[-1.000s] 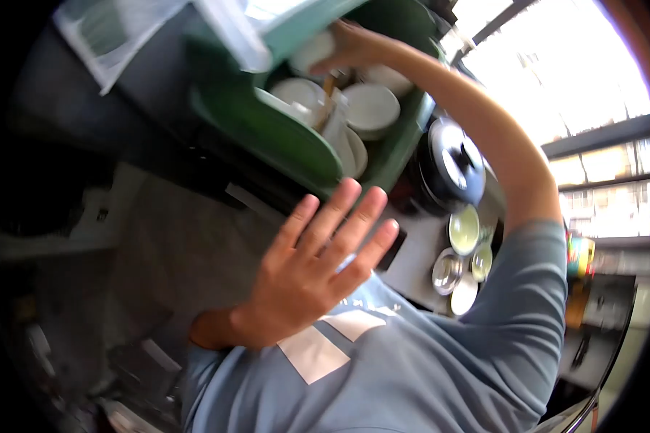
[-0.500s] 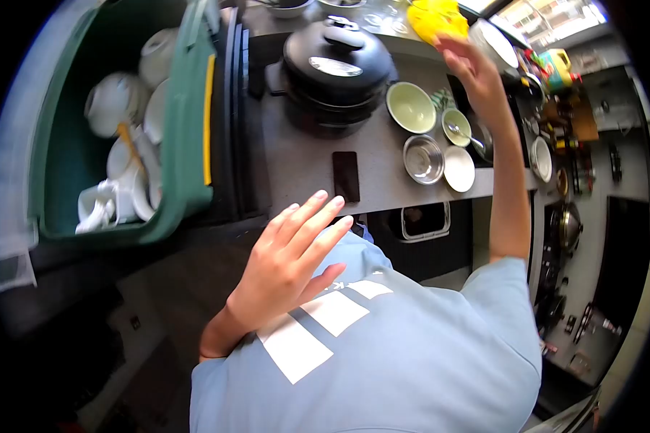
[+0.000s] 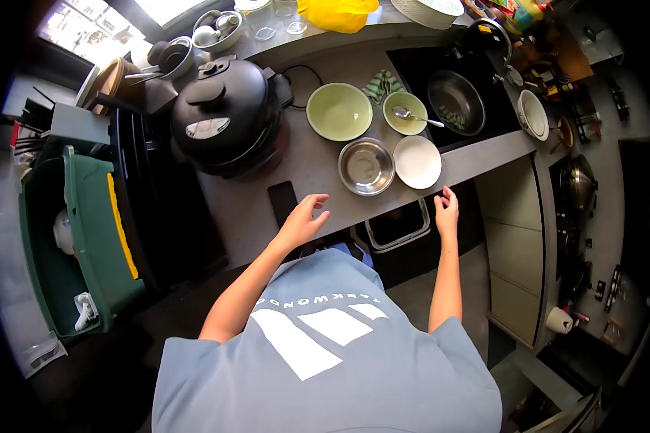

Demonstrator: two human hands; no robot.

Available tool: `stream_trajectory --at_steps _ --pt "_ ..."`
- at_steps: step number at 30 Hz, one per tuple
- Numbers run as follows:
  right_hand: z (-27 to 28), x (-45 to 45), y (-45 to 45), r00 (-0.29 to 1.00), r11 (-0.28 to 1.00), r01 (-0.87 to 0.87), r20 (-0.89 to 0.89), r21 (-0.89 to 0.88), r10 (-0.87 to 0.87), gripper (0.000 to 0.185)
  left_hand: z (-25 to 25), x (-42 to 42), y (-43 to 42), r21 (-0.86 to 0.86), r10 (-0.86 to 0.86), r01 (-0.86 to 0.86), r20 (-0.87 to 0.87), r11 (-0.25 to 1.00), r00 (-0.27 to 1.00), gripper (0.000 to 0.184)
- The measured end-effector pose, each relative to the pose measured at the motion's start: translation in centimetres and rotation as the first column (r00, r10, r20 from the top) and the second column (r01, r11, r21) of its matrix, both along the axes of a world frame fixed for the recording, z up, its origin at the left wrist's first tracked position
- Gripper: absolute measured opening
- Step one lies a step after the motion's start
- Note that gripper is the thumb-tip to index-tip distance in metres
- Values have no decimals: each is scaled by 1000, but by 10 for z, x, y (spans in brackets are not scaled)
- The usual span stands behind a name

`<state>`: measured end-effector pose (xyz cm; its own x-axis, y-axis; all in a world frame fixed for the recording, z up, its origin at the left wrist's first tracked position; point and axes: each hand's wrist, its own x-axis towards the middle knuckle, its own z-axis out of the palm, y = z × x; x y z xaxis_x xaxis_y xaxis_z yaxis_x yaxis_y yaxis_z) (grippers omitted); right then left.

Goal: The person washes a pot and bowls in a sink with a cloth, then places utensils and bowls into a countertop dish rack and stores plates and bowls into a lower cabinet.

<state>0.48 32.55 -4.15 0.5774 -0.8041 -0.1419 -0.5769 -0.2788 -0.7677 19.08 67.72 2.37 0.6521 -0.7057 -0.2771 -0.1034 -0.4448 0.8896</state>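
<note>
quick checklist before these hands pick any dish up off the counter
1. Left hand free: ok, it holds nothing.
2. Right hand free: ok, it is empty, near the white dish.
3. Spoon out of the small green bowl: not ok, the spoon lies in the small green bowl, handle past the rim.
4. Phone away from the hands: not ok, the phone lies beside the left hand.
5. Metal bowl upright: ok, the metal bowl sits mouth up.
6. Pan cool: cannot tell, the pan is on the stove.
</note>
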Motion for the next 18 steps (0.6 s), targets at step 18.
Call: stream_trajectory --at_steps 18 --pt "-90 103 -123 944 944 -330 -17 26 330 75 -85 8 -94 246 293 -276 -32 929 956 51"
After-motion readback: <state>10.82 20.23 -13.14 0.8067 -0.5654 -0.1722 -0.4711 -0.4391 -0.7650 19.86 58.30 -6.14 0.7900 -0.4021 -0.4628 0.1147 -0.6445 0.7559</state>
